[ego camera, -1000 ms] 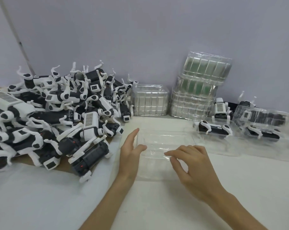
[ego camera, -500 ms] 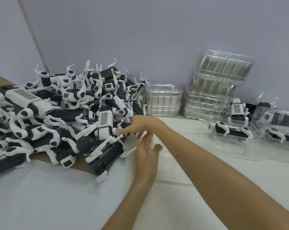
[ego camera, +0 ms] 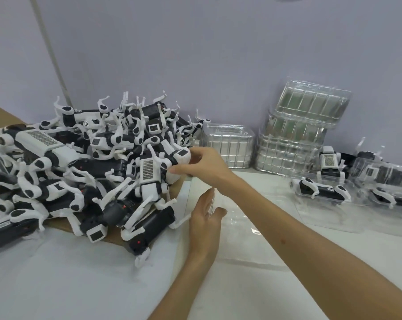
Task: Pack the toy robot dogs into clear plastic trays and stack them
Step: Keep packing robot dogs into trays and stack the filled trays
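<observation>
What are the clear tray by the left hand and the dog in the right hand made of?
Clear tray: thin glossy plastic, table visible through it. Toy robot dog: likely hard moulded plastic, matte white and black shells.

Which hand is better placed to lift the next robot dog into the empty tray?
Right. The right hand grips a white toy dog at the edge of the pile, while the left hand lies open against the empty clear tray, apparently steadying it.
</observation>
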The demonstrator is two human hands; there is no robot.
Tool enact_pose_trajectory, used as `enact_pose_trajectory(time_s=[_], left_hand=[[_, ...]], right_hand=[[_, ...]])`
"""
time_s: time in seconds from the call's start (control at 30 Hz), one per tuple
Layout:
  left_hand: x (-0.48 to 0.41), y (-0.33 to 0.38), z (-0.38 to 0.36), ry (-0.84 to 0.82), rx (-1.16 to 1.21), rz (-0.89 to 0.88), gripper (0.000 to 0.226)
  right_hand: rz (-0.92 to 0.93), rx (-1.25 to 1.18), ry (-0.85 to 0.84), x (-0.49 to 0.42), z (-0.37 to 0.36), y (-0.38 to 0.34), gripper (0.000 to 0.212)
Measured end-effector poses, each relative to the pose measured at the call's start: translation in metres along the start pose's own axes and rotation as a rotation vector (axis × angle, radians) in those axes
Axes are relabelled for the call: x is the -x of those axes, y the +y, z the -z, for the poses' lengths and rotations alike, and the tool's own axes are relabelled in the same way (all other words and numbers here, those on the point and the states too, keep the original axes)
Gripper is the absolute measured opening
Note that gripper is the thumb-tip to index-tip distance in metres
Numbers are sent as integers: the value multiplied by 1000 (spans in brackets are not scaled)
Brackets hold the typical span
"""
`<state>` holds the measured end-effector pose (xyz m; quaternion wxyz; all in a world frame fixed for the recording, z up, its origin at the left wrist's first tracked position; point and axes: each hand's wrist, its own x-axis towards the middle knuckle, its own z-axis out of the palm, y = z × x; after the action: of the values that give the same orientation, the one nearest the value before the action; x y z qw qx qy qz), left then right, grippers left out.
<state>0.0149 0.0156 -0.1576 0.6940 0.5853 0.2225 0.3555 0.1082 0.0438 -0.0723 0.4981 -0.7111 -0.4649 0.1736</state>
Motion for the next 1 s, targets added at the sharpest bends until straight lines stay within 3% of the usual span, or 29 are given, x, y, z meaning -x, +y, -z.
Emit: enact_pose_trajectory(time_s=[0.13,0.27,0.43,0.5,0.6,0.67,0.77,0.9,1.0], left_hand=[[-2,0,0,3,4,13,47],[-5,-1,2,13,35,22,44],[-4,-3,1,24,29,25,45],[-4,-4,1,29,23,29,55],[-4,-3,1,24,6,23,57],[-4,-3,1,15,-2,19,57],[-3,-3,2,6,-7,24,54],[-2,-3,1,-2,-20,24,54],[-1,-2,1,-9,-21,20,52]], right_hand=[[-68,-259,25,12,0,9,29],[-249,-507,221,7,-3,5,20],[-502,-629,528,-7,13,-1,50],[-541,-815,502,-7,35,-2,48],[-493,-1239,284,9,67,0,37],[-415,-1197,179,26,83,4,35],[-339,-922,93,53,102,5,24],[-267,-600,-70,92,125,6,39],[-203,-319,-57,111,132,7,46]])
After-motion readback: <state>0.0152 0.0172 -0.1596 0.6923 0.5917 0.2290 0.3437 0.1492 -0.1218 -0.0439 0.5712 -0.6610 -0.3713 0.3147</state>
